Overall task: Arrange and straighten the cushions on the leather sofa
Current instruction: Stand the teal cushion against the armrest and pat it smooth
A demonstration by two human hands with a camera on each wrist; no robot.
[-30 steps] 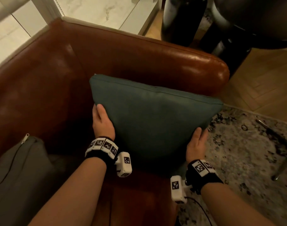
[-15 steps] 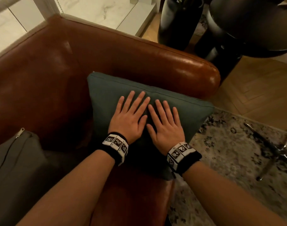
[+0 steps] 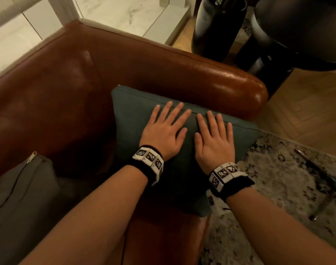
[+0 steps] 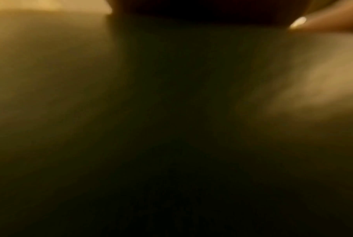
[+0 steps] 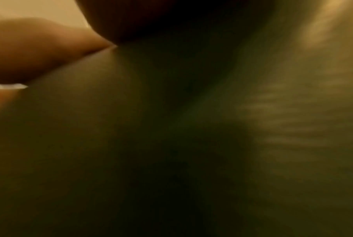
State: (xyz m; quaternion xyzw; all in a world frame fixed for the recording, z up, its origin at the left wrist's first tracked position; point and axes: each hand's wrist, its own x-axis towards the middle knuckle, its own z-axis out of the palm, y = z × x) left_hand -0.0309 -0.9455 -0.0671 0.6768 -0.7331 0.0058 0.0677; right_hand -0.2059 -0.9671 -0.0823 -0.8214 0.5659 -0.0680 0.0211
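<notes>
A dark teal cushion (image 3: 132, 115) leans against the right armrest (image 3: 220, 81) of the brown leather sofa (image 3: 48, 104). My left hand (image 3: 165, 129) and right hand (image 3: 214, 138) lie flat, side by side, on the cushion's face with fingers spread and straight. A grey cushion (image 3: 23, 190) with a zipper pull sits at the lower left of the seat. Both wrist views are dark and blurred against the cushion fabric; a thumb (image 5: 39, 52) shows at the left edge of the right wrist view, a fingertip (image 4: 331, 20) at the top right of the left wrist view.
A patterned rug (image 3: 278, 188) and herringbone wood floor (image 3: 304, 111) lie right of the sofa. Dark round furniture (image 3: 289, 29) stands behind the armrest. A thin metal leg (image 3: 322, 197) stands on the rug at right. A pale wall ledge (image 3: 125, 10) runs behind the sofa.
A second ago both hands gripped the teal cushion's lower side edges; they then moved onto its face and have since slid slightly upward, pressing flat.
</notes>
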